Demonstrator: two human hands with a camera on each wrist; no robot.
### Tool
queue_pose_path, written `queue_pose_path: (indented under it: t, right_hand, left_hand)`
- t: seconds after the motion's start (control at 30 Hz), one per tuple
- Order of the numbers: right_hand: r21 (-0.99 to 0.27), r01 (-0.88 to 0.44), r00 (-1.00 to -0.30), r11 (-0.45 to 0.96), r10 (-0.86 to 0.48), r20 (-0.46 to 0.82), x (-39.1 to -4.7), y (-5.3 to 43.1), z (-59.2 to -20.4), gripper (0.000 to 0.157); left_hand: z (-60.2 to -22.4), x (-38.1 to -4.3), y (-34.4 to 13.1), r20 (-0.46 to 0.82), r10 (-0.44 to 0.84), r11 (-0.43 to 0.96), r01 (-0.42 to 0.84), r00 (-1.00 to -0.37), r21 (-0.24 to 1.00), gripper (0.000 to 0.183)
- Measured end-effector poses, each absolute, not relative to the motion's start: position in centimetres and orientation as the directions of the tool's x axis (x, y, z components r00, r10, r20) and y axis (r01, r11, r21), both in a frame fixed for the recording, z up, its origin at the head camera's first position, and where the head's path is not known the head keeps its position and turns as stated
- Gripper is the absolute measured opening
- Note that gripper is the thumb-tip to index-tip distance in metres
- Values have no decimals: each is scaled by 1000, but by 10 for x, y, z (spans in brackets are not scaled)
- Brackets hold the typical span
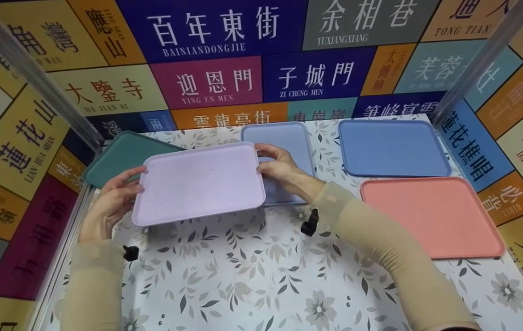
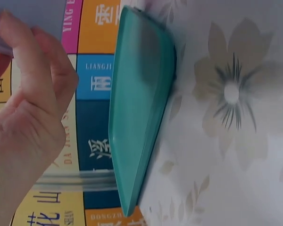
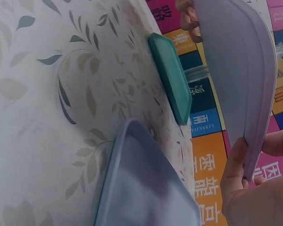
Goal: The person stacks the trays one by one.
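Note:
A lilac tray [image 1: 201, 184] is held up above the table between both hands, its flat inside facing up toward the head camera. My left hand [image 1: 116, 202] grips its left short edge, and my right hand [image 1: 284, 172] pinches the opposite short edge between thumb and fingers. Seen from the right wrist, the lilac tray [image 3: 240, 70] is raised well over the tabletop. Partly hidden behind it, a pale blue tray [image 1: 284, 133] lies on the table. To the left of that, a green tray [image 1: 128, 151] rests at the back corner.
A blue tray [image 1: 392, 147] lies at the back right, with a pink tray [image 1: 431, 216] in front of it. Leaf-patterned cloth covers the table [image 1: 243, 285]. Sign-printed walls [image 1: 215, 82] enclose the back and sides, with metal posts [image 1: 41, 73] at the corners.

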State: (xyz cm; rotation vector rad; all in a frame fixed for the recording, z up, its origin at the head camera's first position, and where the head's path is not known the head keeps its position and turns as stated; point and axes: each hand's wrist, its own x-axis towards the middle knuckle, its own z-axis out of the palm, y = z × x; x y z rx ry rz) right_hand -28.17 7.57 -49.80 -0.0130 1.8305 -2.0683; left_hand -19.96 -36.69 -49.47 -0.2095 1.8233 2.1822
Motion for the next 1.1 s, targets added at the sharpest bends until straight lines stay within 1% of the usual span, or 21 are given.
queue_pose_path:
  t: [0.13, 0.33, 0.43, 0.53, 0.63, 0.73, 0.8, 0.93, 1.1]
  right_hand:
    - [-944, 307, -926, -120, -267, -267, -288, 81, -497, 78]
    - [-940, 318, -928, -122, -242, -282, -291, 88, -496, 73]
    - [-934, 326, -927, -146, -245, -285, -290, 91, -496, 71]
    - [-930, 319, -933, -180, -234, -275, -287, 90, -496, 66]
    - [-930, 298, -948, -216, -184, -261, -284, 86, -498, 59]
    - [-924, 278, -960, -263, -107, -258, -282, 79, -500, 57]
    - [-922, 262, -965, -286, -62, -255, -280, 73, -500, 60]
    - [-924, 221, -972, -312, 12, -237, -277, 61, -499, 74]
    - [-936, 166, -975, -309, 92, -203, -272, 43, -500, 88]
  left_hand:
    - [-498, -204, -355, -284, 73, -211, -294, -956, 932, 50]
    - [-500, -203, -341, -287, -3, -278, -274, -958, 921, 48]
    - [-499, -202, -336, -295, -53, -308, -265, -954, 914, 53]
    - [-498, -200, -331, -308, -99, -324, -262, -946, 909, 63]
    - [-497, -197, -324, -328, -153, -362, -256, -932, 896, 69]
    - [-497, -194, -314, -330, -222, -387, -228, -918, 894, 67]
    - [-497, -190, -304, -327, -264, -382, -213, -907, 899, 66]
    - [-500, -183, -281, -300, -337, -344, -179, -893, 922, 66]
    - [-504, -180, -249, -257, -397, -379, -98, -881, 920, 67]
